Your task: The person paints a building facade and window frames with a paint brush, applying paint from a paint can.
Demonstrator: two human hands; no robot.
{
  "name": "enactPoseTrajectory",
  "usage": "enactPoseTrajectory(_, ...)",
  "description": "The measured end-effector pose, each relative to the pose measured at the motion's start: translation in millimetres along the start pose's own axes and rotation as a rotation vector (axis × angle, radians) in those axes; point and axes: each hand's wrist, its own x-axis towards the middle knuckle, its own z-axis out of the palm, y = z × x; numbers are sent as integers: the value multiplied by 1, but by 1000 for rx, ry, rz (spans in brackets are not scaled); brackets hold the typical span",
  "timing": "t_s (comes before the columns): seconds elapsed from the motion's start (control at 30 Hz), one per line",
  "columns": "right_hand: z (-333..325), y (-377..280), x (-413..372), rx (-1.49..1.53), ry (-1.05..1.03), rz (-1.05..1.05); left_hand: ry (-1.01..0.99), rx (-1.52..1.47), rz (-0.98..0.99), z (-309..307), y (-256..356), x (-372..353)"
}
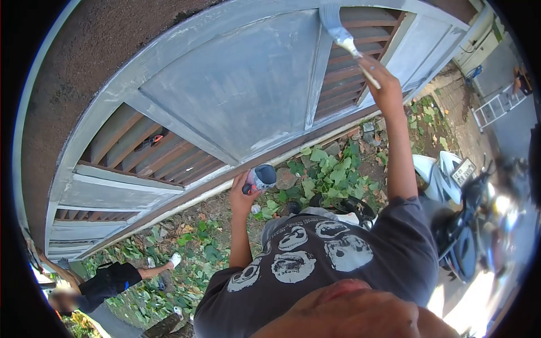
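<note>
A paintbrush (348,45) with a pale handle is in my right hand (381,84), the fingers closed around the handle. Its grey-blue bristles rest against the upper part of the grey-painted wooden panel frame (320,62), beside brown louver slats (344,73). Lower down, my left hand (242,194) grips a small paint cup (264,177) with dark grey paint inside. The cup is in front of the panel's bottom edge. Streaky grey paint covers the large flat panel (236,84) between the two louvered sections.
Leafy vines (332,174) and soil lie along the base of the panels. A parked motorcycle (456,225) stands at the right, with a ladder (499,110) beyond it. Another person (107,287) in dark clothes is at the lower left, reaching toward the panels.
</note>
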Motion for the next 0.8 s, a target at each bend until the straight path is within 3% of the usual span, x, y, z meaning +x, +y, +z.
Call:
enactPoseTrajectory(0.07, 14, 4, -31, 9, -259, 97, 5, 13, -26, 0, -7, -6)
enactPoseTrajectory(0.1, 20, 9, -42, 12, -260, 90, 7, 27, -51, 0, -9, -8)
enactPoseTrajectory(0.17, 28, 17, -63, 67, -458, 104, 5, 20, -61, -2, -8, -9)
enactPoseTrajectory(0.27, 27, 23, -58, 5, -488, 126, -4, 37, -45, -4, -11, -10)
enactPoseTrajectory(0.37, -1, 11, -18, 85, -168, 84, -9, 43, -37, -6, -9, -5)
enactPoseTrajectory(0.43, -20, -2, 12, 47, 169, -105, -18, 27, -44, -7, -1, 1)
enactPoseTrajectory(0.47, -25, -7, 21, 47, 165, -98, -7, 37, -32, -7, 4, 3)
enactPoseTrajectory(0.53, -29, -11, 32, 219, 417, -57, -1, 47, -22, -2, 7, 6)
enactPoseTrajectory(0.57, -26, -8, 29, 218, 413, -51, 3, 26, -18, 0, 7, 7)
enactPoseTrajectory(0.63, -12, -1, 18, -9, 300, -120, 6, 5, -19, 3, 3, 6)
enactPoseTrajectory(0.8, 78, 23, -111, 53, -241, 115, -14, 32, -30, 5, -6, -2)
